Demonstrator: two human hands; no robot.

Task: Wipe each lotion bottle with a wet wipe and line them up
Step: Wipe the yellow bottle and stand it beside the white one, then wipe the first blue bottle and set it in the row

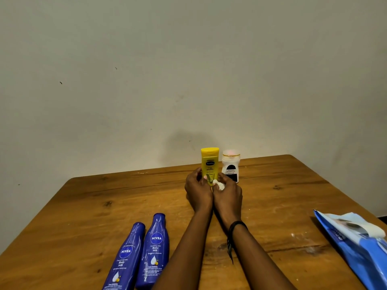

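- Near edge, abt 7 o'clock: two blue lotion bottles (138, 254) lying flat side by side, caps pointing away – prob. waiting their turn for a wipe, not in the line yet.
- Near edge, abt 4 o'clock: blue wet-wipe pack (356, 245), flap peeled open, w/ a white sheet showing – handy for the next pull.
- Mid table (73, 216), 12 o'clock: left hand (198, 190) clamped on the yellow bottle's lower body, steadying it upright; right hand (228, 193) closed on a bunched white wipe (218, 184), pressed to the bottle's lower front.
- Yellow bottle (210, 164) sticks up from btwn both hands, cap clear above the fingers.
- Far, abt 1 o'clock: white bottle (230, 167) upright, just beside the yellow – looks like the line's start.
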